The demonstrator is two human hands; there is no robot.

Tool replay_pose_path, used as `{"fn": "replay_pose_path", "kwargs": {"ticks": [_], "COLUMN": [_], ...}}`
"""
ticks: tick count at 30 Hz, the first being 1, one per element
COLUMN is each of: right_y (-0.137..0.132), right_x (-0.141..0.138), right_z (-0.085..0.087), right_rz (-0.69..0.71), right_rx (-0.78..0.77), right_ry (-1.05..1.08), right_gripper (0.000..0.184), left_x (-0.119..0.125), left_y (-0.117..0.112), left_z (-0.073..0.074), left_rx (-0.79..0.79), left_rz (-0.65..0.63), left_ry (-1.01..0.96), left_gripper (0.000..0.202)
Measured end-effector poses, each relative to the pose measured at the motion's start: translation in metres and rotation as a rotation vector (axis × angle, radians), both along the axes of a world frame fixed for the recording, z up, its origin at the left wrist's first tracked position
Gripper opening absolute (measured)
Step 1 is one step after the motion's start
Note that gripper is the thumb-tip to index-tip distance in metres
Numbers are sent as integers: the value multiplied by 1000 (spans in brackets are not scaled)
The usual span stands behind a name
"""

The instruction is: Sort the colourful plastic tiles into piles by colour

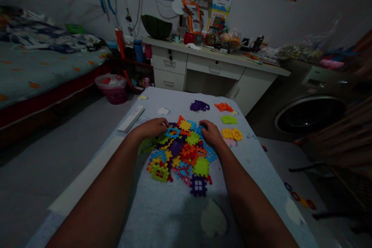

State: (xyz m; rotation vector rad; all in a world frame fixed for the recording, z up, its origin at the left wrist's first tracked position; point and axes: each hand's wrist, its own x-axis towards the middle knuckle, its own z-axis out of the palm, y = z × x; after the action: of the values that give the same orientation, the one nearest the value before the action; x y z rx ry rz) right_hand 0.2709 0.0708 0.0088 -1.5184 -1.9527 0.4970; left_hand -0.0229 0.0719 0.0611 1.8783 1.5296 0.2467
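A heap of colourful plastic interlocking building pieces [183,151] lies on the cloth-covered table. My left hand [157,126] rests at the heap's upper left edge, fingers curled; whatever they hold is hidden. Across from it, my right hand [211,133] has its fingers bent around a blue building piece [199,128] at the upper right edge. Separate small groups lie farther off: purple pieces [199,105], orange pieces [223,107], green pieces [228,119] and yellow pieces [232,134]. At the heap's near side are a dark purple window-shaped piece [198,185] and a green one [159,173].
A long white box [131,119] lies along the table's left side. Beyond the table stands a white desk [170,60] with a watermelon half [157,27] on it. A pink bin [113,91] is at left, a washing machine [305,100] at right. Several pieces [303,201] lie on the floor.
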Motion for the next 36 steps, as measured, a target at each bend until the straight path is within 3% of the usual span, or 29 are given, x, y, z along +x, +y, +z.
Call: {"fn": "replay_pose_path", "kwargs": {"ticks": [5, 10, 15, 19, 24, 36], "right_y": [-3, -6, -14, -28, -44, -39], "right_x": [-5, -13, -25, -44, -66, -61], "right_z": [2, 11, 28, 47, 58, 52], "right_rz": [11, 94, 230, 357, 446, 389], "right_rx": [85, 128, 100, 68, 70, 48], "right_ry": [-49, -39, -56, -120, -272, -342], "right_gripper": [33, 23, 15, 21, 42, 37], "left_x": [-7, -26, -40, -36, -29, -27], "left_y": [1, 4, 2, 0, 1, -3], "left_z": [1, 5, 5, 4, 3, 3], "left_rx": [50, 63, -44, -141, -39, -107], "left_rz": [-24, 49, 41, 1, -40, -73], "left_ry": [-113, 154, 348, 331, 369, 27], "left_gripper": [43, 36, 32, 33, 34, 32]}}
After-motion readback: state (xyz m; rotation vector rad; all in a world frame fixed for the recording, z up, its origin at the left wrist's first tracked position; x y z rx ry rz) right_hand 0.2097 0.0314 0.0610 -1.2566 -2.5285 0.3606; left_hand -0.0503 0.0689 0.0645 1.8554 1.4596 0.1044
